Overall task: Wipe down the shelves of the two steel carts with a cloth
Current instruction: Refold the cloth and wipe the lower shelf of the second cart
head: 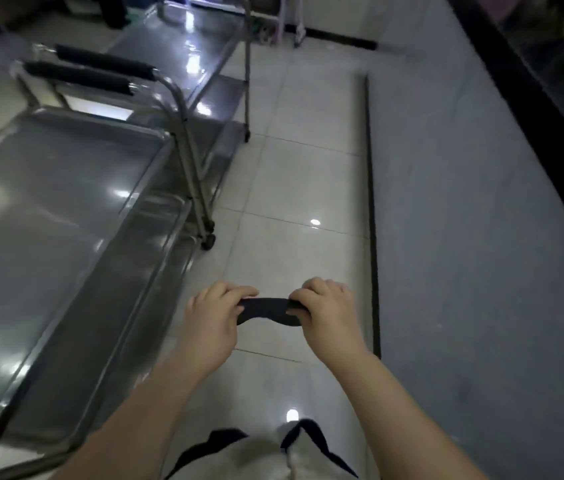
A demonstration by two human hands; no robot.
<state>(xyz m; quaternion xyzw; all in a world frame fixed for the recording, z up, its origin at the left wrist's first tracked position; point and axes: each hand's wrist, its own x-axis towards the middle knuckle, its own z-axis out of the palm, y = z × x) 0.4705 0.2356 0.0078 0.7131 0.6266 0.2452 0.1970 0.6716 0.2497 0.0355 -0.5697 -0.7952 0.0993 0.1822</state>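
The left hand (209, 318) and the right hand (329, 313) each pinch one end of a dark cloth (266, 310), fingers curled over its top edge, so that it hangs as a short folded or bunched band between them. It is held in the air above the tiled floor (291, 168), just right of the near cart (48, 209) and touching neither cart; the far cart (183, 53) stands beyond, well apart. The cloth sags in the middle, so it looks soft, limp and light, easy to wad or fold into a pad. It would probably be best held flat under one palm, since the glossy steel shelves look slick and a loose edge could drag or bunch.
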